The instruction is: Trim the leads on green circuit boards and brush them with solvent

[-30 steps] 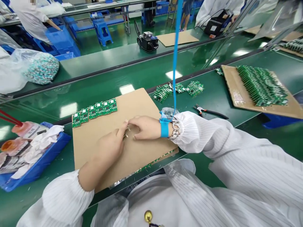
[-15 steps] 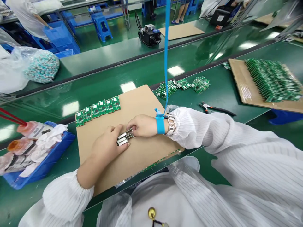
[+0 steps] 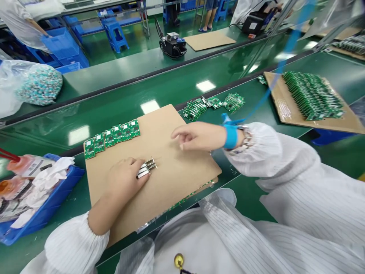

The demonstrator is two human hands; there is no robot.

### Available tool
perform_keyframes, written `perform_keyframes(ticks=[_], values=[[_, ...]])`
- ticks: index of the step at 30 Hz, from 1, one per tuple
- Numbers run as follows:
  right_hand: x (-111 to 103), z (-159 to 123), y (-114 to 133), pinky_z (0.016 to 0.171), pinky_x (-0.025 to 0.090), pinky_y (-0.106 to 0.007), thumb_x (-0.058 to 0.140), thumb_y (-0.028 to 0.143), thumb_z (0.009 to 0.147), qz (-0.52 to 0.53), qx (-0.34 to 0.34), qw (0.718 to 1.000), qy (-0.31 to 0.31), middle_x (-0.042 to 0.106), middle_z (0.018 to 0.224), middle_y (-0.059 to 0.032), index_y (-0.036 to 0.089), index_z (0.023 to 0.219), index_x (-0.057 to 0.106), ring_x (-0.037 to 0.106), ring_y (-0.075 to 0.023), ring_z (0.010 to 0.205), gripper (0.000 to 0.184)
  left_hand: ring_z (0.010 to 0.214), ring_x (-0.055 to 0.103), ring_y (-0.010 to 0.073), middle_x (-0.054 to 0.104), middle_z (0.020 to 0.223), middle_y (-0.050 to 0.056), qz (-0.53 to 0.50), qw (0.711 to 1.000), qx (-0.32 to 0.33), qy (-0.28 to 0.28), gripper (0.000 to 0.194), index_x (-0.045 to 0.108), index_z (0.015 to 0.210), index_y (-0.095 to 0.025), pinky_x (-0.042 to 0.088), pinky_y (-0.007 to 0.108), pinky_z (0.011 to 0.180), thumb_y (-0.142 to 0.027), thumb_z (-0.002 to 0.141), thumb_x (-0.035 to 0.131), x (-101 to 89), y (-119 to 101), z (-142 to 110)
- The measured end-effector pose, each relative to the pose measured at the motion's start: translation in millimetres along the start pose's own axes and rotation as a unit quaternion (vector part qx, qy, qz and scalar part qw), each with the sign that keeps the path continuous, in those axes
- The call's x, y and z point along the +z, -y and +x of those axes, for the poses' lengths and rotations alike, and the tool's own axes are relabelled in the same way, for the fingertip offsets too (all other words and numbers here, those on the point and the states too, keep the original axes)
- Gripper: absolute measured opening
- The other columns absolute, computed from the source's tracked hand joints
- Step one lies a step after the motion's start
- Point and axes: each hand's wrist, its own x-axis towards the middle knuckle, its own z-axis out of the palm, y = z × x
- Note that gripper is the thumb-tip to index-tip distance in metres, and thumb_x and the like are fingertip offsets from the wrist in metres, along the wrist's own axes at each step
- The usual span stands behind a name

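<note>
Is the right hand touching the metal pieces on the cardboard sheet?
No, the right hand hangs clear of the metal pieces, which the left hand touches.

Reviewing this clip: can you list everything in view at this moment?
cardboard sheet: one, tan, on the green bench
circuit boards: about six, green, in a row on the sheet
metal parts: about three, silver, on the sheet
loose boards: several, green, on the bench beyond the sheet
board stack: many, green, at right
tray: one, blue, at left, holding white cloth
plastic bag: one, clear, far left
co-worker: one, white coat, top left
wrist strap: one, blue, on the right wrist
left hand: one, bare, touching the metal parts
right hand: one, bare, over the sheet
</note>
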Motion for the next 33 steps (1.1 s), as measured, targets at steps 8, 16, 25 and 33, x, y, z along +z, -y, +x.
perform_keyframes(ticks=[8, 16, 25, 33], values=[[-2.5, -103.8, -140.9, 0.086, 0.043, -0.045, 0.058, 0.058, 0.071, -0.209, 0.368, 0.894, -0.15, 0.056, 0.118, -0.0209, 0.013, 0.136, 0.039, 0.055, -0.0355, 0.105, 0.082, 0.074, 0.064, 0.0221, 0.066, 0.092, 0.008, -0.029, 0.989, 0.045, -0.141, 0.028, 0.06, 0.097, -0.019, 0.046, 0.03, 0.058, -0.041, 0.085, 0.047, 0.3, -11.0, -14.0], [35.6, -124.6, -172.1, 0.089, 0.035, -0.059, 0.06, 0.072, 0.062, -0.249, 0.41, 0.854, -0.203, 0.031, 0.142, -0.0277, 0.017, 0.143, 0.025, 0.028, -0.0465, 0.129, 0.103, 0.079, 0.061, 0.0185, 0.062, 0.086, 0.003, -0.168, 0.951, 0.077, -0.246, 0.013, 0.05, 0.093, -0.024, 0.045, 0.027, 0.064, -0.034, 0.085, 0.05, -24.2, -52.9, -38.4], [10.8, -145.9, -190.9, 0.08, 0.037, -0.055, 0.062, 0.066, 0.069, -0.218, 0.418, 0.864, -0.178, 0.047, 0.128, -0.0287, 0.017, 0.137, 0.038, 0.043, -0.0477, 0.112, 0.087, 0.074, 0.058, 0.0164, 0.061, 0.086, 0.002, -0.35, 0.912, 0.04, -0.21, 0.017, 0.056, 0.093, -0.025, 0.043, 0.027, 0.062, -0.035, 0.08, 0.058, -18.1, -76.6, -55.3], [7.7, -162.7, -187.2, 0.081, 0.04, -0.051, 0.07, 0.061, 0.058, -0.179, 0.444, 0.869, -0.129, 0.051, 0.12, -0.0268, 0.014, 0.139, 0.035, 0.051, -0.0451, 0.106, 0.1, 0.073, 0.059, 0.0196, 0.064, 0.084, 0.001, -0.404, 0.896, -0.054, -0.177, 0.016, 0.063, 0.084, -0.028, 0.041, 0.029, 0.055, -0.042, 0.08, 0.055, -13.4, -94.7, -56.7]])
